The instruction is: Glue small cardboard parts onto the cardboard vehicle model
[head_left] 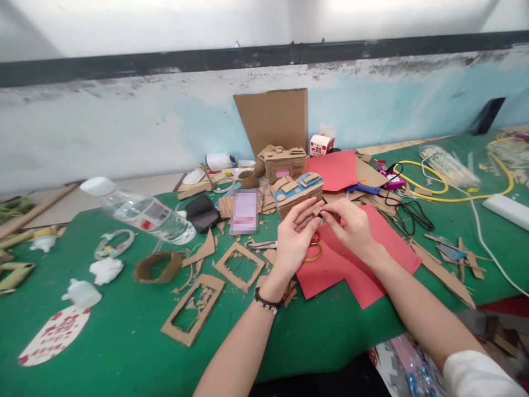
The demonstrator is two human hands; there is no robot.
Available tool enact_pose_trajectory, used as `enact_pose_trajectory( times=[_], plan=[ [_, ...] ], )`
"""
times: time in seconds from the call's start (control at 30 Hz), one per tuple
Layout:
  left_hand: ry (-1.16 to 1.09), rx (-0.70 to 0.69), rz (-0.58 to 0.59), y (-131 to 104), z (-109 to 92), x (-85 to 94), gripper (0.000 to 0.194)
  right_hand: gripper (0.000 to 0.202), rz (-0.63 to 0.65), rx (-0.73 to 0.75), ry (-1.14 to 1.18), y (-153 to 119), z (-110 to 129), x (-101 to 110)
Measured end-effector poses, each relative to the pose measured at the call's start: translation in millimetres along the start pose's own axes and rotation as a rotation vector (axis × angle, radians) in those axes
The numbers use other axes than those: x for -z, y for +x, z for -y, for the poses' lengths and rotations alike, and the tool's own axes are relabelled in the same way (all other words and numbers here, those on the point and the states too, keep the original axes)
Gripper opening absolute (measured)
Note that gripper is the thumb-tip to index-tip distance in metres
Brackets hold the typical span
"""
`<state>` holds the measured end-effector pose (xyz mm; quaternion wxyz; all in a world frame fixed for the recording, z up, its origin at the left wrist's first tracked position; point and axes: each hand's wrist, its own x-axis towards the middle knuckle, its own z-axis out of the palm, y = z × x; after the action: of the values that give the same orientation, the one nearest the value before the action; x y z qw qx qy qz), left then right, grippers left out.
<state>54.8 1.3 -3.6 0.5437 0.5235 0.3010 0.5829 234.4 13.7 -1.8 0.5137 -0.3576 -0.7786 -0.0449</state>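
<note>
Between the fingertips of both hands is a small piece of cardboard (317, 211). My left hand (292, 234) pinches it from the left with the fingers curled. From the other side my right hand (350, 225) closes thumb and fingers on its edge. Just behind them stands a cardboard camera model (301, 194) with a blue band and glued-on strips. Scissors (264, 245) lie under my left hand, their red and yellow handles partly covered. Red paper sheets (382, 231) spread beneath my right hand, and a blue glue gun (363, 189) rests beyond it.
A second cardboard camera (285, 165) stands at the back before an upright cardboard sheet (276, 118). Left are a tilted water bottle (144, 212), a phone (201, 213) and cut cardboard frames (194, 309). Cables (438, 196) and a power strip (507, 210) lie right.
</note>
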Motion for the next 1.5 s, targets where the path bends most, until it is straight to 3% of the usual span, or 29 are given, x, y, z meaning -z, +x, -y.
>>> enact_pose_trajectory(
  times=[0.2,0.8,1.0,1.5],
  plan=[
    [0.129,-0.086,-0.034,-2.7,-1.7,-2.8,0.038,0.008,-0.009,-0.003,0.001,1.7,-0.4,2.3],
    [0.508,-0.267,-0.012,-3.7,-0.6,3.9,0.035,0.014,-0.022,0.065,-0.075,4.6,-2.1,7.5],
    [0.486,-0.259,0.010,-4.0,-1.2,2.5,0.033,0.015,-0.012,-0.035,-0.091,2.5,-1.5,3.8],
    [0.483,-0.176,0.024,-4.4,-2.3,1.9,0.032,0.016,-0.068,-0.081,-0.088,2.6,-4.2,5.0]
  ],
)
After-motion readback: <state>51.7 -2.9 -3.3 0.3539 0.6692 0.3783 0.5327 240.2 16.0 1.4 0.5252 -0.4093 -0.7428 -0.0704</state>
